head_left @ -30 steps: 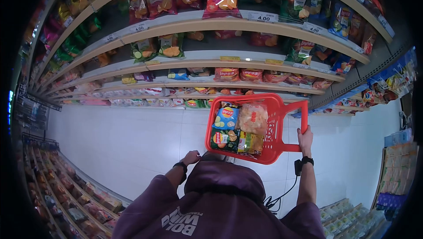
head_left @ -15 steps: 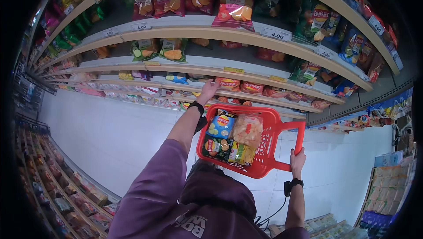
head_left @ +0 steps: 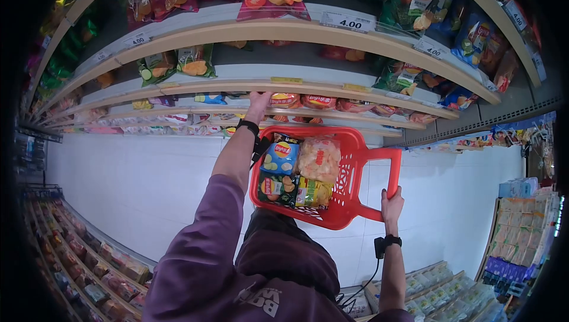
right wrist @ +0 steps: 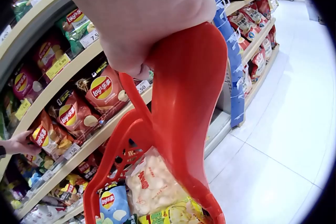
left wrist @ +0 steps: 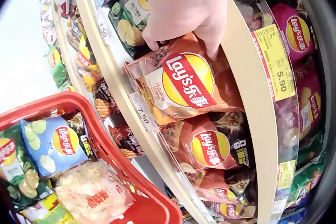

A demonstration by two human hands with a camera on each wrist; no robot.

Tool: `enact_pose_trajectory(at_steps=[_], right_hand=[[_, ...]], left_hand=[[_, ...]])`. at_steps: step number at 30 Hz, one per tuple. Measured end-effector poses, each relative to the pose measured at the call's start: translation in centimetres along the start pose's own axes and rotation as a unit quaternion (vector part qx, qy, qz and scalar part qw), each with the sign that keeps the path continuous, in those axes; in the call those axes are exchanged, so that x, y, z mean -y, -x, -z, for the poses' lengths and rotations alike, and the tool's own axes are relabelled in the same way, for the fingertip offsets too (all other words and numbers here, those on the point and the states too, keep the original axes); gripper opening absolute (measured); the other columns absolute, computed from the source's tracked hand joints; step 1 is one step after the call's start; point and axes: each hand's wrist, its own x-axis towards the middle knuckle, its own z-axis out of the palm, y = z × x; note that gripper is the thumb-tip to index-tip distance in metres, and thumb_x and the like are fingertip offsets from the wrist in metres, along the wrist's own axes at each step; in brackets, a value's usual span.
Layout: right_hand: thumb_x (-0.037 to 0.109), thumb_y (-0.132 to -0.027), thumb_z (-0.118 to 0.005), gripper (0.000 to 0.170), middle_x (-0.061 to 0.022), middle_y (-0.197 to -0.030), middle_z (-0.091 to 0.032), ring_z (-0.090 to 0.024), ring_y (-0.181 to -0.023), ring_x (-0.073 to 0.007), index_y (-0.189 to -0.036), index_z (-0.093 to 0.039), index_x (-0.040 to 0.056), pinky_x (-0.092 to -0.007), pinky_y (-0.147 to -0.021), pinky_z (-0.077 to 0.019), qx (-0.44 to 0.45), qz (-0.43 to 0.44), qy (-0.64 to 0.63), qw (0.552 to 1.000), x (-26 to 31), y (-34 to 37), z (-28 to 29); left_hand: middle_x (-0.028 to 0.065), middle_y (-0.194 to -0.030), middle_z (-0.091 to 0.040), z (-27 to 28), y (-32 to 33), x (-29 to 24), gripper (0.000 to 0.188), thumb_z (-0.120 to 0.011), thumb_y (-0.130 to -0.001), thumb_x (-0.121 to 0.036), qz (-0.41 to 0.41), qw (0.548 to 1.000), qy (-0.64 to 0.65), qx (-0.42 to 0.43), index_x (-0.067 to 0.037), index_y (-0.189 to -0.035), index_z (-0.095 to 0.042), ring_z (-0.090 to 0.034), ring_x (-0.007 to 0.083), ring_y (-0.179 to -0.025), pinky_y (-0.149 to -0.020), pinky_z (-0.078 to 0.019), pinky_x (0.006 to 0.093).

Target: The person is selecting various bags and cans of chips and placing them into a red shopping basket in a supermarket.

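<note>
On the 7.50-tagged wooden-edged shelf (left wrist: 107,40): glossy orange-brown plastic Lay's bag (left wrist: 184,79), beside redder Lay's bags (left wrist: 210,148).
Left hand (left wrist: 186,3): I have thumb and fingers slightly apart, pinching that bag's top.
Right hand (head_left: 391,204): I have it closed round the red plastic basket handle (head_left: 395,168).
Red slatted basket (head_left: 355,144): near the shelf, holding a blue Lay's bag (head_left: 280,156) and clear puff bag (head_left: 320,161).

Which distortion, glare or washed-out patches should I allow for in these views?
Head: strong fisheye, shelf edges bowed into arcs, corners black. Left wrist: left hand looks washed out, floor nearly blown white, but the large lettering on the gripped Lay's bag reads clearly. Right wrist: right hand looms close with little detail, floor bright, basket handle looking oversized.
</note>
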Motion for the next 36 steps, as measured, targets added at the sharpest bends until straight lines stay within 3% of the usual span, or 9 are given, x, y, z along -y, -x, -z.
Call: enact_pose_trajectory(at_steps=[9,13,20,24,28,30,31,34,36], right_hand=[[0.018,-0.082,-0.066,0.030,-0.0274,-0.076,-0.064,-0.064,-0.075,-0.0453,-0.101,-0.050,-0.0004,-0.0486,-0.068,-0.0519,0.001,-0.004,0.009,1.000,-0.2,-0.1,0.0],[0.017,-0.082,-0.066,0.030,-0.0267,-0.074,-0.064,-0.064,-0.074,-0.0446,-0.100,-0.051,-0.0004,-0.0480,-0.067,-0.0516,-0.003,-0.004,0.004,1.000,-0.3,-0.2,-0.1],[0.017,-0.081,-0.067,0.030,-0.0257,-0.074,-0.064,-0.065,-0.074,-0.0437,-0.101,-0.052,-0.0003,-0.0470,-0.067,-0.0514,-0.015,0.007,-0.005,1.000,-0.8,-0.1,-0.4],[0.018,-0.081,-0.067,0.032,-0.0259,-0.077,-0.065,-0.065,-0.076,-0.0442,-0.103,-0.052,-0.0006,-0.0477,-0.070,-0.0518,-0.020,0.000,0.011,1.000,-0.6,0.1,-0.4],[0.019,-0.082,-0.067,0.038,-0.0266,-0.082,-0.065,-0.064,-0.080,-0.0447,-0.109,-0.048,0.0002,-0.0491,-0.072,-0.0517,-0.013,0.017,0.031,0.999,-0.6,0.4,-0.3],[0.020,-0.083,-0.067,0.043,-0.0275,-0.093,-0.065,-0.063,-0.089,-0.0423,-0.115,-0.047,0.0005,-0.0468,-0.077,-0.0514,0.015,-0.022,0.045,0.999,0.5,0.7,0.5],[0.021,-0.083,-0.067,0.047,-0.0271,-0.102,-0.061,-0.060,-0.096,-0.0412,-0.119,-0.046,0.0002,-0.0459,-0.082,-0.0494,-0.029,0.028,0.041,0.998,0.6,0.9,0.3],[0.023,-0.083,-0.067,0.057,-0.0253,-0.124,-0.051,-0.050,-0.114,-0.0384,-0.128,-0.042,-0.0010,-0.0440,-0.096,-0.0422,-0.127,0.186,0.062,0.972,0.8,2.2,0.3],[0.024,-0.083,-0.068,0.063,-0.0230,-0.134,-0.043,-0.042,-0.123,-0.0373,-0.132,-0.039,-0.0021,-0.0438,-0.103,-0.0360,-0.156,0.304,0.119,0.932,2.1,3.0,0.7]], left_hand=[[0.0028,-0.090,-0.068,2.3,-0.7,3.9,0.021,-0.067,-0.087,-0.007,-0.062,0.997,0.011,0.034,-0.002,-0.107,-0.063,-0.062,0.0088,-0.077,-0.069,-0.0494,0.0244],[0.0014,-0.090,-0.069,3.9,1.7,5.0,0.012,-0.065,-0.089,-0.009,-0.023,0.995,0.055,0.083,-0.006,-0.101,-0.066,-0.063,0.0081,-0.081,-0.075,-0.0531,0.0256],[0.0038,-0.096,-0.069,5.8,7.2,7.4,0.019,-0.061,-0.090,-0.002,-0.050,0.993,0.098,0.049,-0.004,-0.109,-0.062,-0.064,0.0091,-0.081,-0.071,-0.0513,0.0239],[0.0022,-0.101,-0.069,7.1,13.9,4.3,0.021,-0.064,-0.091,-0.014,-0.021,0.992,0.124,0.033,-0.007,-0.110,-0.061,-0.063,0.0067,-0.087,-0.072,-0.0509,0.0235],[0.0045,-0.091,-0.069,9.9,18.9,5.7,0.019,-0.061,-0.092,-0.011,-0.046,0.997,0.051,0.038,-0.003,-0.109,-0.062,-0.065,0.0081,-0.078,-0.067,-0.0520,0.0228],[0.0037,-0.081,-0.067,11.5,21.9,6.9,0.018,-0.063,-0.091,-0.013,-0.065,0.992,-0.103,0.042,-0.002,-0.106,-0.063,-0.063,0.0080,-0.069,-0.060,-0.0504,0.0230],[0.0033,-0.075,-0.066,12.0,23.4,6.8,0.018,-0.064,-0.091,-0.013,-0.074,0.980,-0.178,0.043,-0.002,-0.105,-0.063,-0.063,0.0079,-0.065,-0.057,-0.0495,0.0231],[0.0035,-0.064,-0.061,12.1,28.5,4.7,0.021,-0.067,-0.088,-0.016,0.051,0.995,-0.074,0.048,0.001,-0.099,-0.063,-0.056,0.0089,-0.052,-0.047,-0.0437,0.0256],[0.0041,-0.061,-0.059,12.5,28.9,7.5,0.023,-0.067,-0.088,-0.018,-0.053,0.982,-0.163,0.079,0.002,-0.100,-0.062,-0.054,0.0103,-0.050,-0.046,-0.0421,0.0276]])
